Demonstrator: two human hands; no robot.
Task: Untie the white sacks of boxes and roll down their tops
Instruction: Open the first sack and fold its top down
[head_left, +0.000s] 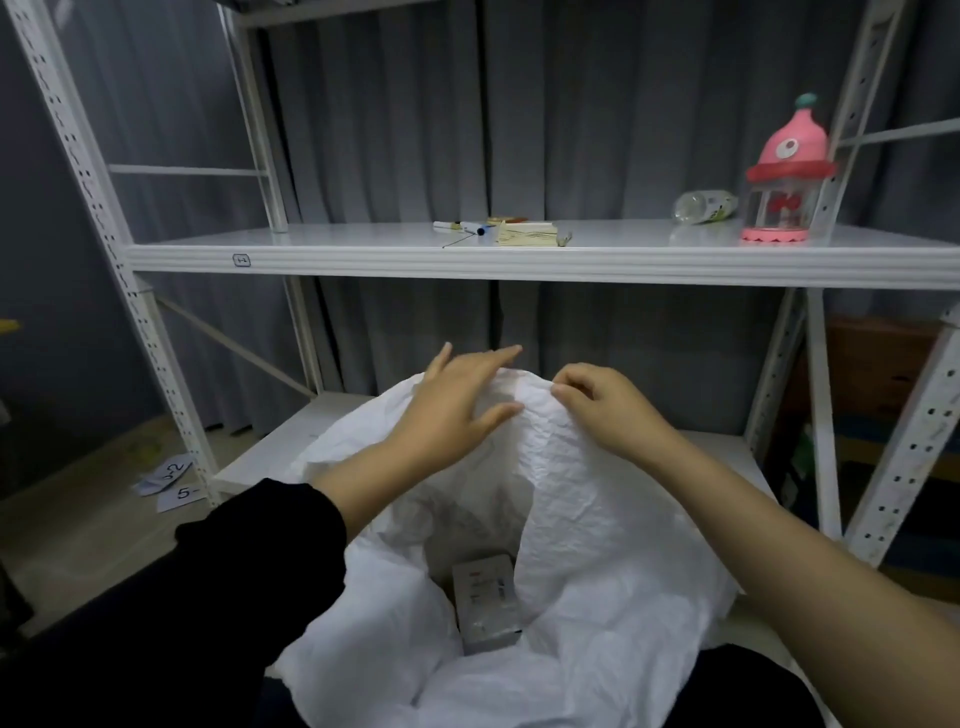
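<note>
One white sack (571, 493) stands open, and one grey box (485, 603) shows inside it — any others are hidden by the folds. Two hands work at its top: the left hand (457, 400) and the right hand (605, 402). On the upper shelf (363, 254) stand one pink toy bottle (784, 176), one clear plastic bottle (704, 207) lying down, two markers (465, 227) and one stack of yellow notes (524, 233). On the floor (78, 519) lie two numbered paper slips (171, 483).

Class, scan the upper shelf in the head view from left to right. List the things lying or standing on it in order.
Markers → stack of yellow notepads → clear plastic bottle lying on its side → pink cartoon-topped container.
</note>
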